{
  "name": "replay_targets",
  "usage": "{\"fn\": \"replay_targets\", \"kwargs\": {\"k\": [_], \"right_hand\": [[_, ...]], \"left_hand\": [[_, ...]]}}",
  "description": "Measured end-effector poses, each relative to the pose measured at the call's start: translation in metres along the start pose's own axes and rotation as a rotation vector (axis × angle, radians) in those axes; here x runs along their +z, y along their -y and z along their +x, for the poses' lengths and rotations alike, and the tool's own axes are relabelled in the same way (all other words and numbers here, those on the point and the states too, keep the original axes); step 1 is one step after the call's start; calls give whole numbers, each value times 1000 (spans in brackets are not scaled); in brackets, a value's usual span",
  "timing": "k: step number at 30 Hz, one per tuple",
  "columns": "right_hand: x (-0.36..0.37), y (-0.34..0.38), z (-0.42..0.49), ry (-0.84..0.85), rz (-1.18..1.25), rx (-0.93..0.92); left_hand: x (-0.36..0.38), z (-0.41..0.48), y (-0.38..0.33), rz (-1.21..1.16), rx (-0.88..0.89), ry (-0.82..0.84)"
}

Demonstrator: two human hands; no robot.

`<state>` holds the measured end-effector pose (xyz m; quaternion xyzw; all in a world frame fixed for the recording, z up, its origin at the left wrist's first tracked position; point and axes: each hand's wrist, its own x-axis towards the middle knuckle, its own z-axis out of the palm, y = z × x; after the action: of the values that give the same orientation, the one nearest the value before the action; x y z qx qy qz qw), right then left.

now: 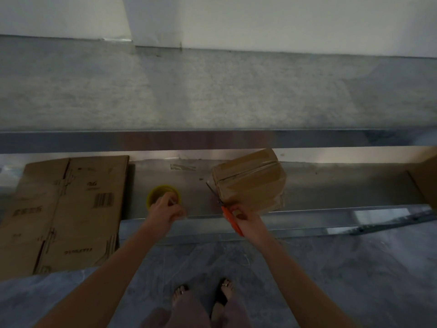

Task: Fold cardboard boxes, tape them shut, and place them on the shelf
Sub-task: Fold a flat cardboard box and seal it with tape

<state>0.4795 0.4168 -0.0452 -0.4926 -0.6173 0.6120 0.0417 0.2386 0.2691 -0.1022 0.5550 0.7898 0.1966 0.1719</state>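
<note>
Dim steel filled the view: a low counter [189, 185] under a wide bare shelf [212, 91]. On the counter, right of centre, stood the taped box [250, 183], turned askew, its taped seam running from near-left to far-right. The right hand [248, 220] lay just near of the box's near-left corner, fingers curled round the orange handles of the scissors [224, 209], whose blades pointed far-left along that corner. The left hand [165, 210] was well apart to the left, fingers curled and pinching at the near rim of the yellow tape roll [153, 195]. Flattened cardboard [66, 209] lay further left. The right hand was plainly nearer; lifting the box probably meant freeing it first.
</note>
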Motion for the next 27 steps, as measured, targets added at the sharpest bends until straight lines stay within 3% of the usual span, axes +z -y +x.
{"fn": "replay_targets", "kwargs": {"k": [6, 11, 16, 18, 21, 27], "right_hand": [[-2, -1, 1, 24, -41, 12], [-2, 3, -1, 24, -3, 15], [-4, 4, -4, 40, -58, -38], [-2, 6, -6, 9, -103, -61], [2, 2, -7, -65, -211, -122], [-1, 5, -22, -94, -495, -178]], "left_hand": [[-4, -2, -9, 76, -49, 56], [-17, -3, -20, 214, -122, 232], [-49, -6, -57, 123, -95, 57], [-60, 3, -76, 137, -6, 11], [-66, 22, -106, 144, 89, 2], [-50, 45, -155, 163, 94, 85]]}}
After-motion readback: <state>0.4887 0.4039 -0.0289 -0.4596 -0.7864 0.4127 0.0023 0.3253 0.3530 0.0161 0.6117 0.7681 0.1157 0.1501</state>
